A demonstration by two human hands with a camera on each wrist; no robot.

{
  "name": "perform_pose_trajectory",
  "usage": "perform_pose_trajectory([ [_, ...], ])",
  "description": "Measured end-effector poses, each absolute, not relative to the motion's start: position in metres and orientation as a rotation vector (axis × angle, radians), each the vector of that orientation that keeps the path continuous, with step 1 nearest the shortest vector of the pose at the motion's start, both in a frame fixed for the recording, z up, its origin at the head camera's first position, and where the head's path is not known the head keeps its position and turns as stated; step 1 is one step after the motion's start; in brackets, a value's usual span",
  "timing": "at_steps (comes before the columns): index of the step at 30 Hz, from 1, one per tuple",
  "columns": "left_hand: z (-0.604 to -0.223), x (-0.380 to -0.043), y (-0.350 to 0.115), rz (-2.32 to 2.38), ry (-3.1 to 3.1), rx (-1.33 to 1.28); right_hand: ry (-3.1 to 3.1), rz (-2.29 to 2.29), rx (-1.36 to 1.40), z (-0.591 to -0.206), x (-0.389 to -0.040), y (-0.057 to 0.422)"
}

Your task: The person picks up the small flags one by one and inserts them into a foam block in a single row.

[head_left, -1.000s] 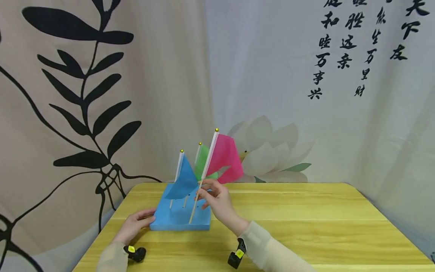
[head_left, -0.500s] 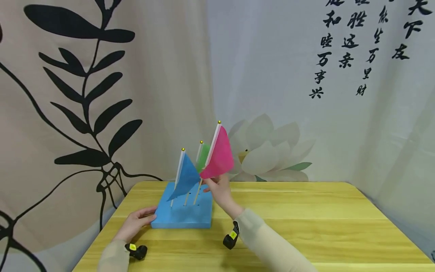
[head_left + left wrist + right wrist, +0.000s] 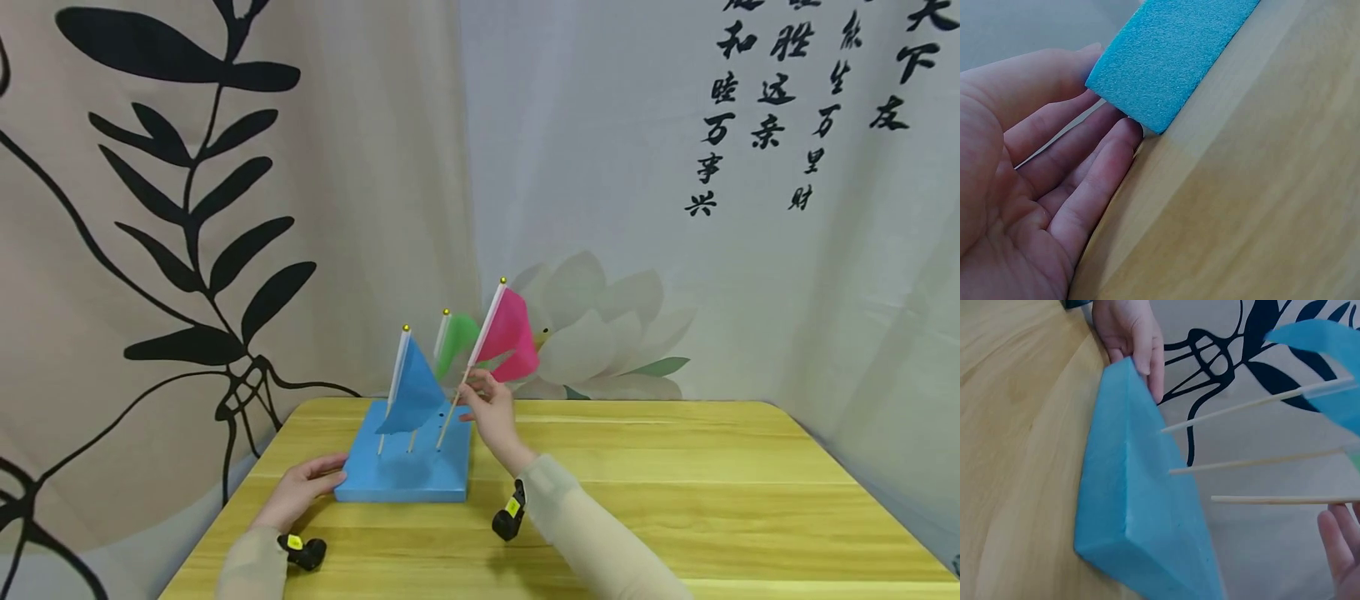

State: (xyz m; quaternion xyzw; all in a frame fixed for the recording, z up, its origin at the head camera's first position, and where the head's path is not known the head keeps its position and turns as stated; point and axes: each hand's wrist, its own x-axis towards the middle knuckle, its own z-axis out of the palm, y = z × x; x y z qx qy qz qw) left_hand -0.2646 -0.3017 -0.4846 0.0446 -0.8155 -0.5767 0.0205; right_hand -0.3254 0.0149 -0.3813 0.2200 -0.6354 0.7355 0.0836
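Note:
A blue foam block (image 3: 401,483) lies on the wooden table, with small holes in its top. Standing in it are a blue flag (image 3: 415,387) and a green flag (image 3: 456,340) on thin sticks. My right hand (image 3: 493,417) pinches the stick of a pink flag (image 3: 512,333), which leans right above the block. In the right wrist view the lower end of that stick (image 3: 1260,500) hangs free, apart from the foam surface. My left hand (image 3: 303,490) rests against the block's left front corner, with extended fingers along its side and the thumb touching its edge.
The wooden table (image 3: 675,492) reaches right and forward of the block. Behind it hangs a pale curtain (image 3: 375,167) printed with black leaves, a lotus and writing. Each wrist wears a small black camera (image 3: 303,552).
My right hand has carried the pink flag away from the block's front edge, back and to the right; its cloth has swung. My left hand stays at the block.

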Motion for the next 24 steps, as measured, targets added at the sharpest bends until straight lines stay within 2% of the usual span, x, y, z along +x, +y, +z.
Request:
perform_pose_trajectory([
  [9,-0.483,-0.265,-0.301,-1.78,-2.538,0.153,-1.931,2.158,0.696,-0.394,-0.333,0.014],
  [17,-0.484,-0.264,-0.299,-1.813,-2.522,0.154,-1.995,2.157,0.591,-0.402,-0.333,0.008],
  [24,-0.484,-0.264,-0.3,-1.802,-2.52,0.164,-2.003,2.114,0.656,-0.408,-0.332,0.004],
])
